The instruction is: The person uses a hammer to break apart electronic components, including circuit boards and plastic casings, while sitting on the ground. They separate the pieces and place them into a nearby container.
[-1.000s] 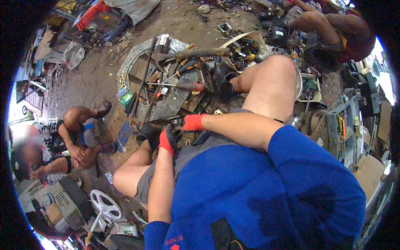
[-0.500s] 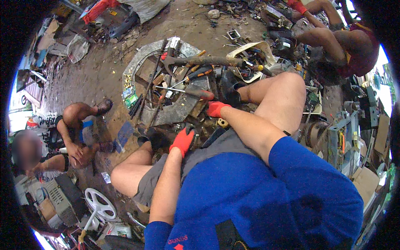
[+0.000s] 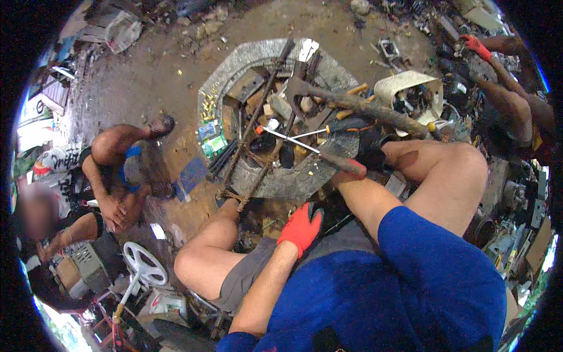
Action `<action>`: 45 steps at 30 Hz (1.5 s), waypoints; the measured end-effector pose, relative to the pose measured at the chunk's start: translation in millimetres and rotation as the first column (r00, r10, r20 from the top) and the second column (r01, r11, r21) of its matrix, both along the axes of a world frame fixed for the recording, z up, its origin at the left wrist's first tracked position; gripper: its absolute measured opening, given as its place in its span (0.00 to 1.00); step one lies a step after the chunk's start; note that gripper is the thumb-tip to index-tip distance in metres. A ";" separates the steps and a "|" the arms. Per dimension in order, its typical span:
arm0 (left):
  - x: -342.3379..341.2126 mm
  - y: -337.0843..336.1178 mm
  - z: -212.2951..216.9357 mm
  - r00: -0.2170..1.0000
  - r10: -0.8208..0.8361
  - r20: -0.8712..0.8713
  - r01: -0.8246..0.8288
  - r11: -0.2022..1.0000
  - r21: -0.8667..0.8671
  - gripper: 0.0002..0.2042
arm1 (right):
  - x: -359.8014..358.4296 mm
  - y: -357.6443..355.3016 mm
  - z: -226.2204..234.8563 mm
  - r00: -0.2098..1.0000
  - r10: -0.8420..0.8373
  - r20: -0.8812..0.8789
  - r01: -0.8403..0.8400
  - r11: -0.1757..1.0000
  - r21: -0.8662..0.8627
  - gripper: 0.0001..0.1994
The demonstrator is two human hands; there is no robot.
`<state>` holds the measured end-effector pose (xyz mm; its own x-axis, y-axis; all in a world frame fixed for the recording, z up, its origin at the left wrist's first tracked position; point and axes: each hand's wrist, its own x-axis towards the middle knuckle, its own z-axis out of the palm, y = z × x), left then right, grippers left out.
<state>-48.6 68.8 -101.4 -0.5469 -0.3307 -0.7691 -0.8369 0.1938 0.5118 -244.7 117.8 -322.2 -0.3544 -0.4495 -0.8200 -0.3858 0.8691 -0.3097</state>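
My left hand (image 3: 301,227), in a red glove with black on the finger side, hovers over my lap near the ring's front edge. Its fingers are loosely bent and apart, with nothing visible in them. My right forearm (image 3: 372,196) reaches to the right front edge of the ring; that hand is hidden, near the grey-and-red handle of a long screwdriver (image 3: 343,163). I cannot tell whether it touches it. The screwdriver lies across an angular grey stone-like ring (image 3: 275,183). A second screwdriver (image 3: 346,125) and a hammer-like tool (image 3: 363,105) with a thick wooden handle lie farther back.
Rusty bars (image 3: 258,123) cross the ring, beside small brass-coloured pieces (image 3: 209,107) and a green circuit board (image 3: 214,146). A cream plastic housing (image 3: 404,85) with scrap stands right. One person (image 3: 111,202) sits left; another person's red-gloved hand (image 3: 476,46) shows top right. A white wheel (image 3: 145,264) lies lower left.
The whole view has shifted, so the ring and my body appear farther right and lower. My right hand's red glove, visible before, is now hidden. My left hand stays over my lap.
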 end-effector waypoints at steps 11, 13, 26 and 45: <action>-16.7 -25.1 8.9 0.999 0.042 -0.022 -0.041 0.999 0.033 0.26 | -24.5 -68.0 -56.8 0.984 -0.168 -0.065 0.165 0.985 -0.049 0.20; -14.8 -23.4 8.9 0.999 0.046 -0.018 -0.045 0.998 0.042 0.27 | -20.4 -63.1 -55.9 0.984 -0.165 -0.071 0.162 0.986 -0.047 0.20; -7.2 -8.2 8.1 0.999 -0.032 -0.044 0.029 0.997 -0.070 0.29 | 4.7 3.4 72.6 0.973 0.206 -0.105 -0.213 0.975 -0.067 0.19; 26.6 -4.6 78.8 0.923 0.055 -0.381 -0.235 0.864 -0.445 0.30 | -16.4 58.3 339.4 0.741 0.049 -0.669 -0.630 0.395 -0.669 0.28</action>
